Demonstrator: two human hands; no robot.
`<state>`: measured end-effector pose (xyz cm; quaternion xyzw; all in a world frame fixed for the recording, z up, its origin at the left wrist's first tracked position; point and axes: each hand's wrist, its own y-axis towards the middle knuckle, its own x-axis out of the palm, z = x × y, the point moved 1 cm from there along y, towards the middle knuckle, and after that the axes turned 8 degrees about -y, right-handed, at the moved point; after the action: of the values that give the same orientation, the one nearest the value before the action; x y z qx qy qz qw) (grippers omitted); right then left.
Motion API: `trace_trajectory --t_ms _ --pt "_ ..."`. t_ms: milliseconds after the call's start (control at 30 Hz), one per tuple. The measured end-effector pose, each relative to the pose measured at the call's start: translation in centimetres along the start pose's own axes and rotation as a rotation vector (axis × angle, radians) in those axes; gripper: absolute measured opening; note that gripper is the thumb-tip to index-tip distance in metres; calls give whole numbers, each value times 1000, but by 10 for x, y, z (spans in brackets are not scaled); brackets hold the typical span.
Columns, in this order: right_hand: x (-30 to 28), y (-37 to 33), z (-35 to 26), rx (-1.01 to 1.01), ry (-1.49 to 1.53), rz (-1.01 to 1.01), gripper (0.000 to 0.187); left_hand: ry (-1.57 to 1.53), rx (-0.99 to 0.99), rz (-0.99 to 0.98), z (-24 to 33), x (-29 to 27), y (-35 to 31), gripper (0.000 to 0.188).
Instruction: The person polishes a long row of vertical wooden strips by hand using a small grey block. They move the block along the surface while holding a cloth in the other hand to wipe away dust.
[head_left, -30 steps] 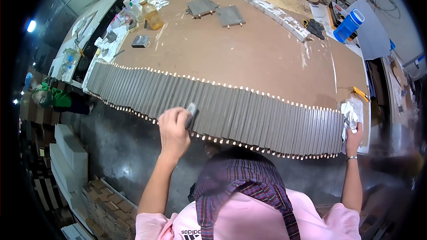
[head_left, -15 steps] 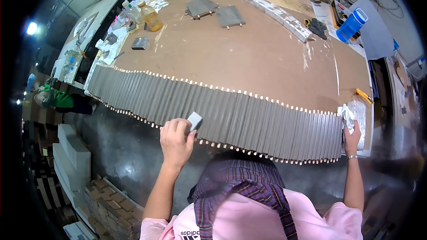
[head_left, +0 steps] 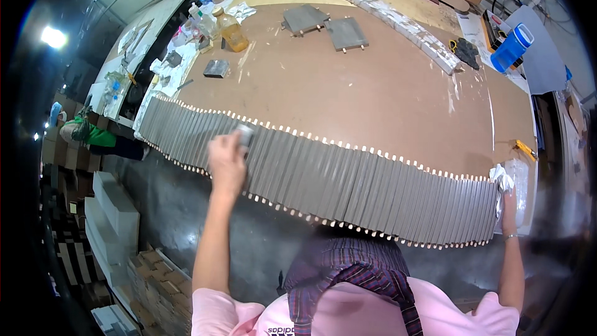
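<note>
A long row of narrow grey boards [head_left: 323, 177] lies packed side by side along the near table edge, with pale wooden pegs sticking out at both ends of the boards. My left hand [head_left: 227, 157], smeared by motion, is closed round a small light grey block [head_left: 245, 134] over the left half of the row. The block is near the boards' far edge; whether it touches them I cannot tell. At the row's right end my right hand [head_left: 509, 208] grips a crumpled white cloth or paper [head_left: 501, 178] beside the last board. Its fingers are partly hidden.
Two grey panels with pegs [head_left: 346, 33] and a long white-flecked bar [head_left: 395, 25] lie farther back. Bottles [head_left: 232, 32] and a small dark block [head_left: 216, 68] are at left. A blue bottle [head_left: 511, 48] and yellow cutter [head_left: 526, 150] are at right. Someone in green [head_left: 99, 134] is beyond.
My left hand has swept the grey block away from me and to the left, from the boards' near edge toward their far edge. My right hand stays at the row's right end.
</note>
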<state>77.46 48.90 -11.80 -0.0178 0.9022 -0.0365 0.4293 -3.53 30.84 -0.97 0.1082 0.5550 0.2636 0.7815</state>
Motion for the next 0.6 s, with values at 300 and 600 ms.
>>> trace_trajectory --t_ms 300,600 --pt "3 7 -9 64 -85 3 72 125 -62 74 -85 -16 39 40" --pt "0 19 9 108 -217 29 74 176 -35 33 -136 -30 54 44"
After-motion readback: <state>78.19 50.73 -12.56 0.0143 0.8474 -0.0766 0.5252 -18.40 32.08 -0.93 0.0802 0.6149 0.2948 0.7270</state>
